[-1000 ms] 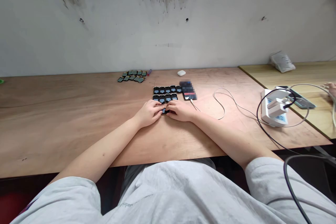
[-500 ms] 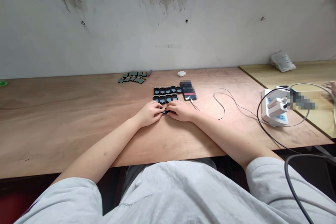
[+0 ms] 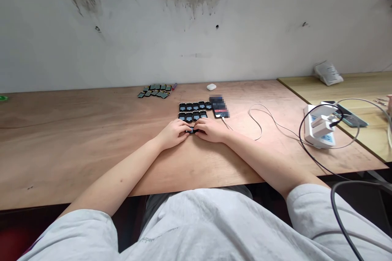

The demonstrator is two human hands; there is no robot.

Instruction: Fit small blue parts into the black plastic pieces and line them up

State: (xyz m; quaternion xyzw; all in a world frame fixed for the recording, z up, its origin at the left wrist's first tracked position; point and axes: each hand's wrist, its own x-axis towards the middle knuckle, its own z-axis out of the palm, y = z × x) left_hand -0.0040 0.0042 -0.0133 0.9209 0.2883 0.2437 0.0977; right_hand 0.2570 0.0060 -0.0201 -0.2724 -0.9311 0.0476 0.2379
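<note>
- Black and very small, the module sits low over the bench, pinched between both hands, just in front of the rows of modules.
- I judge the main risk is the thin grip: only fingertips hold the piece, so too much squeeze or twist may crack it, or it may slip out.
- The knuckles are just beside the nearest row, so a small push forward can disturb that order.
- The phone and the white cable lie near the right wrist, and a wide sweep may drag them.
- My left hand lies palm down, forearm on the bench, fingers curled closed on the module's left end.
- My right hand mirrors it, fingers closed on the right end.
</note>
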